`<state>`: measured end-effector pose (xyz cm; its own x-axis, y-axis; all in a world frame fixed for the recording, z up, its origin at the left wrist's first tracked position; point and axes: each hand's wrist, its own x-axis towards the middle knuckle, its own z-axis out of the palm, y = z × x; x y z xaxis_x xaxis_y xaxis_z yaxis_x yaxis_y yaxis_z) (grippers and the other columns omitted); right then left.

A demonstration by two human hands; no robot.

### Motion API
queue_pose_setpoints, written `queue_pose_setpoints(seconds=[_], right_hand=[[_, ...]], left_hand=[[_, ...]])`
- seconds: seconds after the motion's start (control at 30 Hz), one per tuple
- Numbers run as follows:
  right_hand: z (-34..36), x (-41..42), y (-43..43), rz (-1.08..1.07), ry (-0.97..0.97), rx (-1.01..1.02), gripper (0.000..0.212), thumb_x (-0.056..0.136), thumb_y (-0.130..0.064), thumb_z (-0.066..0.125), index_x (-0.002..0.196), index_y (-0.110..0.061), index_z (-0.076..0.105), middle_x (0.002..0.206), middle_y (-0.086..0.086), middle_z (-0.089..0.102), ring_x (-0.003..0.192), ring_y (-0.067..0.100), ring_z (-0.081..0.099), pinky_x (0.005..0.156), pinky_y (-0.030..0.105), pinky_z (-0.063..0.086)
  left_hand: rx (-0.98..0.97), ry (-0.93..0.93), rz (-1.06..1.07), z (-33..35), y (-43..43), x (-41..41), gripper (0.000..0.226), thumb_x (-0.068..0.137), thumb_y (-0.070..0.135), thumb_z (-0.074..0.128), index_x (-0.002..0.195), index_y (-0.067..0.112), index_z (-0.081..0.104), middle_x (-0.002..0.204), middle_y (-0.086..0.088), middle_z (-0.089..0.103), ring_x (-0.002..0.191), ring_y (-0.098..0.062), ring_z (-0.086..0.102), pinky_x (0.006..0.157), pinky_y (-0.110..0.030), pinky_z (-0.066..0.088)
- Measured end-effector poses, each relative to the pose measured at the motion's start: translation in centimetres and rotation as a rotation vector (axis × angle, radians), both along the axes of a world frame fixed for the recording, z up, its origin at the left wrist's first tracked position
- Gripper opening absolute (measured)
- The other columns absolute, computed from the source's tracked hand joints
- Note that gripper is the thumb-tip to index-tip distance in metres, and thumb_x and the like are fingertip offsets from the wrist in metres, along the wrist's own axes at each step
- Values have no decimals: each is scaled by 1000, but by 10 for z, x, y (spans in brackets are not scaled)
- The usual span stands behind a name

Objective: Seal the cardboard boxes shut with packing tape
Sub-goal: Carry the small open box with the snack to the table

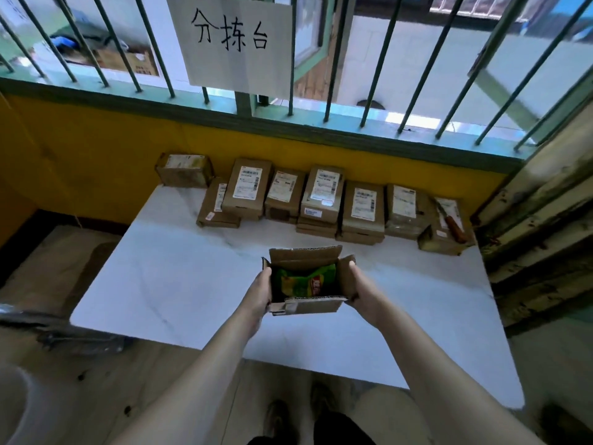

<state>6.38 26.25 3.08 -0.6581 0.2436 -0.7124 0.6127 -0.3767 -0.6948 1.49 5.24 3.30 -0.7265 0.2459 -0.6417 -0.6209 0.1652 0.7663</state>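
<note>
desk (179,277): white, marble-look top, set against a yellow wall under a barred window
corner box (184,170): sealed, brown, alone at the far-left corner of the desk
sign (231,40): white sheet with handwritten characters, hung on the window bars above the far edge
left hand (258,293): clamps the left wall of the open box, palm flat against it, fingers mostly hidden behind the cardboard
open box (314,306): small, brown, over the middle of the desk, nearer the front edge than the far one; cannot tell if it rests on the top or is lifted; all flaps up, far flap upright, near flap tipped toward the person with a strip of old tape on it
packet (305,281): green snack bag lying inside the open box
row of boxes (321,200): sealed, with white labels, packed side by side along the far edge, some stacked two high
right hand (362,293): grips the right wall and flap of the open box, thumb along the flap's top edge
knife (451,221): reddish handle, lying on the last box at the far-right corner
</note>
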Motion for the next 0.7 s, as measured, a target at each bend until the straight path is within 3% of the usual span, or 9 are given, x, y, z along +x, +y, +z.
queue_pose_setpoints(seconds=[0.07, 0.17, 0.3, 0.47, 0.57, 0.7], right_hand=[[-1, 12, 8, -49, -8, 5, 41, 104, -47, 37, 121, -14, 54, 107, 7, 65, 103, 21, 61, 93, 35, 50], [0, 34, 23, -107, -6, 2, 47, 103, -48, 39, 127, -11, 54, 114, 9, 65, 107, 23, 61, 101, 39, 49], [4, 71, 52, -188, -20, 26, 54, 102, -51, 39, 133, -8, 50, 126, 13, 60, 111, 25, 58, 100, 40, 49], [9, 124, 101, -299, 28, 28, 55, 102, -51, 38, 131, -7, 53, 118, 13, 64, 108, 26, 61, 103, 43, 48], [12, 159, 133, -359, 46, 31, 54, 102, -52, 38, 133, -10, 52, 124, 13, 62, 112, 26, 60, 103, 43, 48], [16, 214, 180, -447, 57, 31, 55, 100, -55, 38, 137, -16, 52, 129, 9, 62, 114, 25, 60, 101, 43, 50]], left_hand=[[-18, 0, -37, 1, 9, 0, 37, 107, 49, 22, 111, 32, 54, 109, 4, 62, 99, -12, 54, 91, -33, 43], [-60, 8, -110, 1, 28, 2, 38, 106, 49, 21, 124, 31, 48, 123, -2, 58, 109, -16, 51, 90, -32, 41], [-94, 33, -233, 9, 65, 18, 48, 105, 53, 21, 129, 25, 52, 126, -3, 59, 111, -18, 54, 90, -32, 40], [-103, 65, -330, 25, 122, 51, 46, 105, 52, 22, 125, 23, 52, 119, -7, 62, 107, -20, 58, 84, -29, 44], [-110, 104, -409, 32, 162, 77, 50, 105, 53, 21, 128, 20, 52, 117, -7, 63, 104, -17, 61, 73, -25, 46], [-113, 125, -488, 38, 223, 121, 52, 105, 54, 22, 132, 19, 49, 120, -10, 64, 102, -17, 61, 72, -27, 48]])
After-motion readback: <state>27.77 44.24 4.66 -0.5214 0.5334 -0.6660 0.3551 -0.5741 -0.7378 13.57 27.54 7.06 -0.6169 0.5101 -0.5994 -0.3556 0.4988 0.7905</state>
